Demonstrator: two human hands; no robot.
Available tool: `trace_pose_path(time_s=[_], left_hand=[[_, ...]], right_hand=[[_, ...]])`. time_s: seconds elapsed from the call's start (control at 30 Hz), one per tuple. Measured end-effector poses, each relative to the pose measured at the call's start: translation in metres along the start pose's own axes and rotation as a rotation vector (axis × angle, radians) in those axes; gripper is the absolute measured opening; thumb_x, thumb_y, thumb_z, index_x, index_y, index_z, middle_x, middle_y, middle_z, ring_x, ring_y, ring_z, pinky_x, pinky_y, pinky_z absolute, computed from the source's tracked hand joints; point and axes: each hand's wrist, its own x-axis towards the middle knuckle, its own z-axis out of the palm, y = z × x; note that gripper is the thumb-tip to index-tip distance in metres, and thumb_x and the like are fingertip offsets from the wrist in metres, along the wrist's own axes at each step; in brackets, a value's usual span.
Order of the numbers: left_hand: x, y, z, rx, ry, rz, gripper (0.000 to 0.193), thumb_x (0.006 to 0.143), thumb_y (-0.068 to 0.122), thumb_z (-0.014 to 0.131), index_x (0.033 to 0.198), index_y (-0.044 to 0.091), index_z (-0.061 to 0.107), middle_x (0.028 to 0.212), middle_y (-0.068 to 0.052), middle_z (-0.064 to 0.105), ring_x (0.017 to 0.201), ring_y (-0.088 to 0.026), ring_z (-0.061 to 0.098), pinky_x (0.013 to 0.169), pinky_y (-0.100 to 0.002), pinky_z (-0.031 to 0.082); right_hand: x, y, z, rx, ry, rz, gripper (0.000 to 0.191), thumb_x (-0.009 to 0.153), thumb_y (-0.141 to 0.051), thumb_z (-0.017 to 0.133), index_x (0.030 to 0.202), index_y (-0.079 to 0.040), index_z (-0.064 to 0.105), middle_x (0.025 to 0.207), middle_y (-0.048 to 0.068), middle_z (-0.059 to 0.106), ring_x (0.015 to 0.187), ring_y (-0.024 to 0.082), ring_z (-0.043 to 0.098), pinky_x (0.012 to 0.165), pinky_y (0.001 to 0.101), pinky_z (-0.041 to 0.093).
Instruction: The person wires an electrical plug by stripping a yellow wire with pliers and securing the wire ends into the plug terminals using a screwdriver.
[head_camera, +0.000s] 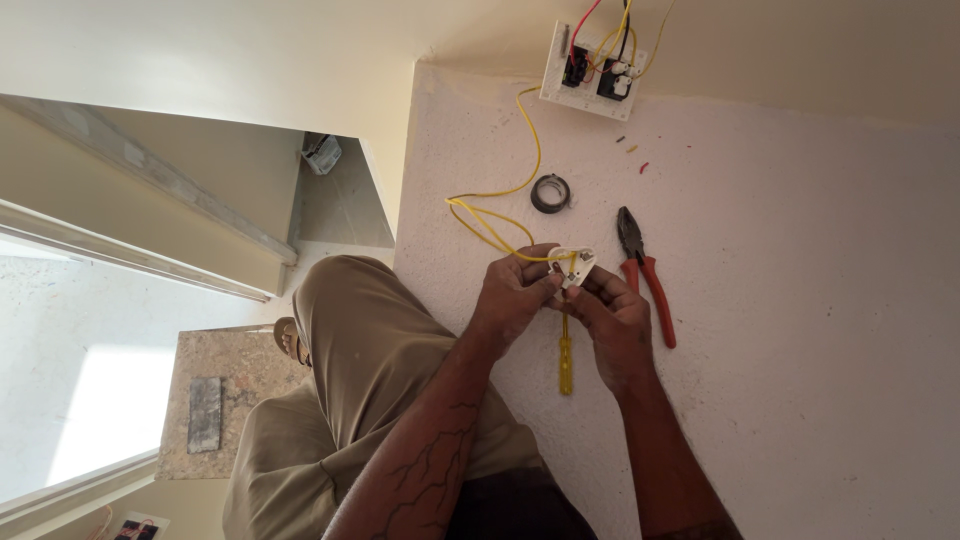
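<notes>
A small white electrical plug body (577, 264) is held between both hands over a rough white surface (800, 300). My left hand (515, 293) pinches its left side, where yellow wires (490, 222) enter it. My right hand (612, 318) grips the right side from below. A yellow-handled screwdriver (566, 362) lies under my hands, pointing toward me. The yellow wires loop away to a white switch plate (592, 70) at the far edge, lying face down with red, yellow and black wires on its back.
Red-handled pliers (645, 280) lie just right of my hands. A roll of black tape (550, 193) sits beyond them, with small wire offcuts (640, 160) near the plate. My knee in tan trousers (350, 340) is at left, above a stairwell drop.
</notes>
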Motion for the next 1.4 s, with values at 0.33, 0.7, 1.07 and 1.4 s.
trace_pose_path(time_s=[0.33,0.7,1.07,1.4], left_hand=[[0.0,0.001,0.001,-0.018,-0.023,-0.006,0.045,0.097,0.002,0.062,0.14,-0.01,0.052,0.114,-0.016,0.072,0.092,-0.014,0.071,0.074,-0.027,0.063],[0.002,-0.004,0.001,0.128,-0.016,-0.005,0.045,0.096,0.0,0.062,0.14,-0.007,0.054,0.113,-0.013,0.074,0.09,-0.012,0.069,0.073,-0.026,0.06],[0.002,-0.004,-0.005,0.058,0.054,-0.003,0.041,0.093,0.005,0.067,0.131,-0.01,0.062,0.103,-0.012,0.073,0.084,-0.012,0.069,0.071,-0.026,0.061],[0.0,0.01,0.003,-0.002,0.282,-0.179,0.043,0.091,0.029,0.074,0.116,-0.005,0.065,0.093,-0.015,0.074,0.077,-0.018,0.073,0.065,-0.029,0.062]], right_hand=[[0.002,0.008,-0.007,0.101,-0.03,-0.016,0.043,0.092,0.0,0.056,0.133,0.011,0.057,0.118,0.017,0.071,0.103,0.021,0.072,0.096,0.0386,0.061],[0.004,0.01,0.003,-0.021,0.076,-0.039,0.035,0.097,-0.014,0.066,0.123,0.009,0.065,0.107,0.015,0.074,0.094,0.018,0.073,0.085,0.033,0.061],[0.014,0.016,0.011,-0.053,0.081,0.003,0.033,0.096,-0.016,0.067,0.117,0.009,0.067,0.099,0.015,0.075,0.086,0.02,0.075,0.08,0.0315,0.064],[0.0,0.014,0.012,-0.117,0.163,0.039,0.051,0.089,-0.024,0.078,0.125,0.006,0.059,0.098,0.013,0.07,0.081,0.016,0.07,0.071,0.0305,0.062]])
